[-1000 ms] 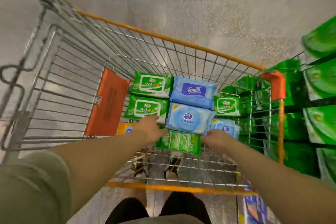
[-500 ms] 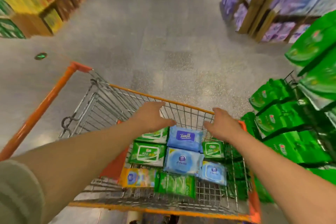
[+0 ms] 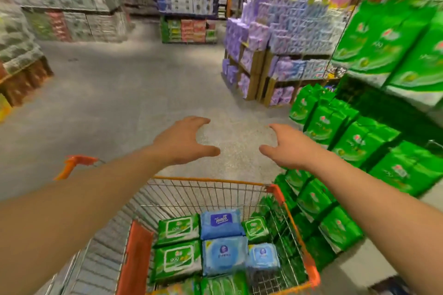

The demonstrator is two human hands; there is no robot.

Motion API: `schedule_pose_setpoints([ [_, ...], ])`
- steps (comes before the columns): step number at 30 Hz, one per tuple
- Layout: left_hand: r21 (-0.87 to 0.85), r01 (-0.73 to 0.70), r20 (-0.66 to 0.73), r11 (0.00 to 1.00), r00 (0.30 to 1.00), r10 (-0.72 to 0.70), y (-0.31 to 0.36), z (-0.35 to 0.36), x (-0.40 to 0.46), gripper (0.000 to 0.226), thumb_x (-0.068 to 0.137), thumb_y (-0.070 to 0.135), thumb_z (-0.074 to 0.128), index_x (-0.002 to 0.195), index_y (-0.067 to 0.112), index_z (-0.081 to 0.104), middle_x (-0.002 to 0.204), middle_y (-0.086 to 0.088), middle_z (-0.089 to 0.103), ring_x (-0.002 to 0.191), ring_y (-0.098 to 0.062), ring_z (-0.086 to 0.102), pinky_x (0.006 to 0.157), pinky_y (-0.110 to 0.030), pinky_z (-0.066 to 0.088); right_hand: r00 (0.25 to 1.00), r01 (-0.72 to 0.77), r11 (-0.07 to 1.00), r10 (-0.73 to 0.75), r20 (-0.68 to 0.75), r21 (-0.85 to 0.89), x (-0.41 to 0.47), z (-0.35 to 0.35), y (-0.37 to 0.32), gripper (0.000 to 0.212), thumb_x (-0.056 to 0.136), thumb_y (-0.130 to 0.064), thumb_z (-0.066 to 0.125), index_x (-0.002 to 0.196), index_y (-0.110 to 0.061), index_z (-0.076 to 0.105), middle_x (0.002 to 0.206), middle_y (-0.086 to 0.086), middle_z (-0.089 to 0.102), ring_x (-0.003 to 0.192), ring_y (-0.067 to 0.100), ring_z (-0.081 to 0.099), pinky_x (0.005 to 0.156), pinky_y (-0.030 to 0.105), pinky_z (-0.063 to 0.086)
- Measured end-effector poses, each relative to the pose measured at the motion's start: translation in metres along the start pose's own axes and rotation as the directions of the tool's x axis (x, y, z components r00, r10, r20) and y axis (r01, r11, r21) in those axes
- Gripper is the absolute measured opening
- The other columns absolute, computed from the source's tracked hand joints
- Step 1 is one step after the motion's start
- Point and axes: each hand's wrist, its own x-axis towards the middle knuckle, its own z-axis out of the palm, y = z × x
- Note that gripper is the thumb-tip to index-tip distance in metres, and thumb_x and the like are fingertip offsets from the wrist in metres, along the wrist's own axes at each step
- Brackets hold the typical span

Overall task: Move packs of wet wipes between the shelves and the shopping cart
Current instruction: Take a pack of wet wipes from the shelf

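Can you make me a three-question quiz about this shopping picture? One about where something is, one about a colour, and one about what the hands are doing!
1. Where do the green packs on the shelves sit, seen from the shopping cart?
A. To its right
B. To its left
C. Inside it

2. What colour is the Tempo pack in the cart?
A. Red
B. Blue
C. Yellow

3. What are the left hand and the right hand doing?
A. Each grips a pack
B. Both hold the cart's rim
C. Both are empty, fingers spread, raised above the cart

Answers:
1. A, the green stacks line the shelving on the cart's right side.
2. B, its wrapper is blue with a darker label.
3. C, only floor shows between and behind the open hands.
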Motion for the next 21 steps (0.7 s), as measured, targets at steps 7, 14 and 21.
schedule_pose_setpoints([
  [7, 0.0, -0.266, 0.066, 0.964, 0.962, 0.266, 0.053, -0.008, -0.015, 0.097, 0.077, 0.069, 0.075, 0.158, 0.036, 0.033, 0.165, 0.008, 0.032, 0.15, -0.017, 0.03, 0.12, -0.044, 0.032, 0.996, -0.086, 0.994, 0.083, -0.044, -0.062, -0.093, -0.041, 0.004, 0.084, 0.095, -0.052, 0.06, 0.16, -0.013, 0.024, 0.165, 0.008, 0.03, 0.149, 0.024, 0.032, 0.12, 0.031, 0.026],
  [14, -0.008, -0.49, 0.128, 0.872, 0.864, 0.486, 0.146, 0.003, -0.032, 0.098, 0.075, 0.073, 0.073, 0.157, 0.037, 0.034, 0.163, 0.004, 0.036, 0.147, -0.02, 0.037, 0.119, -0.044, 0.035, 0.966, -0.252, 0.965, 0.245, -0.086, -0.072, -0.194, -0.075, 0.047, 0.092, 0.095, -0.056, 0.059, 0.163, -0.013, 0.014, 0.168, 0.008, 0.021, 0.153, 0.022, 0.026, 0.12, 0.028, 0.022],
  [21, -0.033, -0.671, 0.168, 0.741, 0.727, 0.665, 0.265, 0.027, -0.069, 0.097, 0.074, 0.072, 0.075, 0.156, 0.035, 0.037, 0.162, 0.001, 0.039, 0.146, -0.021, 0.04, 0.119, -0.045, 0.036, 0.89, -0.424, 0.904, 0.406, -0.209, -0.047, -0.31, -0.105, 0.103, 0.089, 0.095, -0.054, 0.059, 0.161, -0.008, 0.019, 0.165, 0.011, 0.028, 0.15, 0.025, 0.031, 0.119, 0.028, 0.023],
])
